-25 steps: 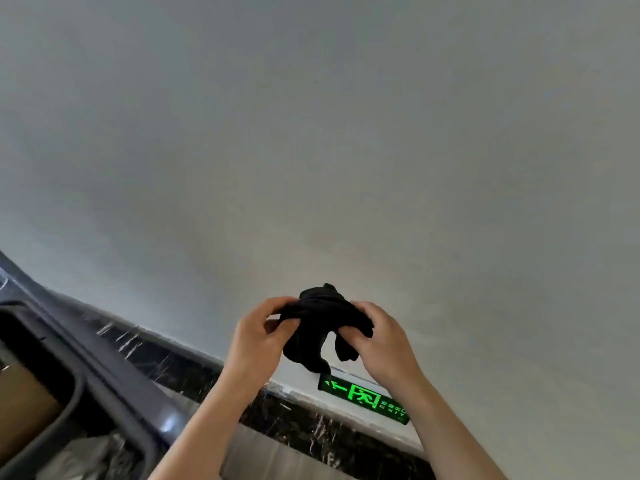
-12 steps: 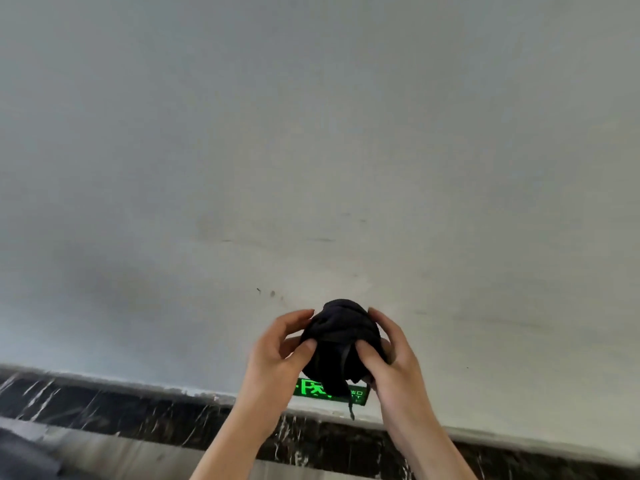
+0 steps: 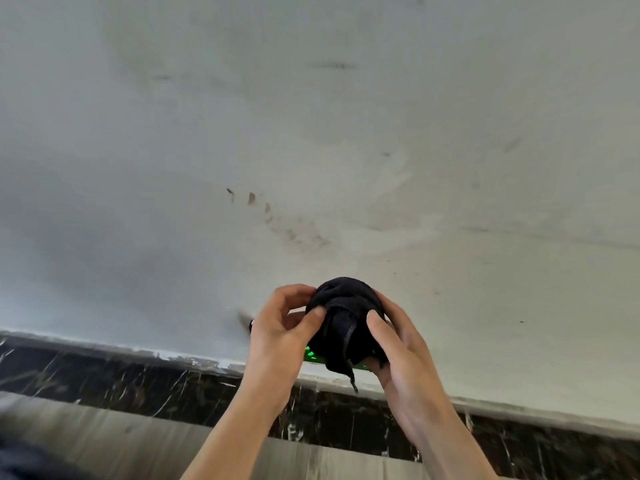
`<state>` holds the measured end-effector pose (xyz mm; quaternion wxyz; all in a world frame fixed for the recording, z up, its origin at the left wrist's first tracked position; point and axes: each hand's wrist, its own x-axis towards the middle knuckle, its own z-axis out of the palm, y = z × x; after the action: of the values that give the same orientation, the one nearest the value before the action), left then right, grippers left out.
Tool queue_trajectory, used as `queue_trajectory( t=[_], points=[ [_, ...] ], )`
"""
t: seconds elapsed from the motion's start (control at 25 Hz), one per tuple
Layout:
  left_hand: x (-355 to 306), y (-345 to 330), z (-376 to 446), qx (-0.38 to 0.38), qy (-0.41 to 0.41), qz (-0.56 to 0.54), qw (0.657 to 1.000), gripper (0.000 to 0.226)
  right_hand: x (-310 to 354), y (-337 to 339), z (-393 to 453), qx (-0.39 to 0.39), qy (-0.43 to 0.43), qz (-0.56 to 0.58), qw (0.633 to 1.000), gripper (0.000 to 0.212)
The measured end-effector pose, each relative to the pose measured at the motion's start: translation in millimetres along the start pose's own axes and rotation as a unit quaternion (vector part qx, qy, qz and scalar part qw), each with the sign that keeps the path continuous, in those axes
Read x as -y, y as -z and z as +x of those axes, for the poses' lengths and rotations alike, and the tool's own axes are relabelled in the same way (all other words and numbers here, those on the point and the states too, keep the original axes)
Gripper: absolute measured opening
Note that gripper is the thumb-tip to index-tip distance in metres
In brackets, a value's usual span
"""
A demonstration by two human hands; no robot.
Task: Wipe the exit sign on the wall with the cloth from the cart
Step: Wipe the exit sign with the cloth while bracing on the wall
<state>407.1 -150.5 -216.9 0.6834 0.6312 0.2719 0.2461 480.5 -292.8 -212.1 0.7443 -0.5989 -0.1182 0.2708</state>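
Note:
A black cloth [image 3: 346,317] is bunched into a ball and held in front of the wall. My left hand [image 3: 280,334] grips its left side with thumb and fingers. My right hand [image 3: 398,348] cups its right side and underside. A loose corner of the cloth hangs down between my hands. The green lit exit sign [image 3: 311,356] is low on the wall, just above the skirting. Only a small green strip of it shows; the cloth and my hands hide the rest.
The grey-white wall [image 3: 311,133] fills most of the view and carries scuffs and smudges. A black marble skirting [image 3: 121,379] runs along its foot. Pale floor tiles [image 3: 138,441] lie below. A dark blurred shape [image 3: 20,462] sits at the bottom left corner.
The view has swung away from the cart, which has left the frame, and closer to the wall. Both hands have gathered the cloth into a tighter ball, which now covers most of the sign.

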Motion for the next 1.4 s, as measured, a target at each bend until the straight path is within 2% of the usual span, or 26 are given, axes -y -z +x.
queue_trajectory(
  t=[0.2,0.48,0.6,0.68,0.72,0.76,0.8,0.88,1.0,1.08,1.24,1.32,1.4],
  points=[
    [93,-2,14,0.007,-0.012,0.035,0.999,0.024,-86,11,23,-0.034,0.029,-0.027,0.999,0.052],
    [159,10,28,0.067,-0.043,0.073,0.994,0.032,-159,23,50,-0.079,0.017,0.033,0.996,0.031],
    [166,18,34,0.071,-0.1,0.1,0.987,0.029,-171,22,57,-0.093,0.008,0.074,0.993,0.025],
    [160,22,43,0.031,-0.191,0.17,0.966,0.022,-171,23,59,-0.095,0.009,0.099,0.991,0.029],
    [153,24,51,0.004,-0.254,0.226,0.94,0.018,-170,23,59,-0.094,0.013,0.108,0.99,0.035],
    [145,24,61,-0.034,-0.328,0.292,0.898,0.026,-170,23,60,-0.093,0.019,0.113,0.989,0.043],
    [138,25,75,-0.07,-0.407,0.345,0.843,0.035,-169,24,60,-0.092,0.025,0.115,0.989,0.049],
    [118,24,105,-0.126,-0.544,0.425,0.712,0.041,-171,28,60,-0.088,0.037,0.113,0.989,0.053],
    [91,24,151,-0.129,-0.647,0.521,0.541,0.052,-173,34,59,-0.094,0.06,0.097,0.989,0.05],
    [80,29,179,-0.111,-0.673,0.567,0.462,0.06,-174,37,61,-0.106,0.076,0.088,0.988,0.052],
    [73,38,218,-0.128,-0.699,0.584,0.393,0.066,-179,38,71,-0.139,0.117,0.033,0.983,0.057],
    [78,38,229,-0.147,-0.713,0.574,0.375,0.068,-182,34,77,-0.144,0.156,-0.022,0.977,0.059],
    [81,37,235,-0.149,-0.723,0.564,0.371,0.069,-188,24,84,-0.152,0.188,-0.11,0.964,0.062]
  ],
)
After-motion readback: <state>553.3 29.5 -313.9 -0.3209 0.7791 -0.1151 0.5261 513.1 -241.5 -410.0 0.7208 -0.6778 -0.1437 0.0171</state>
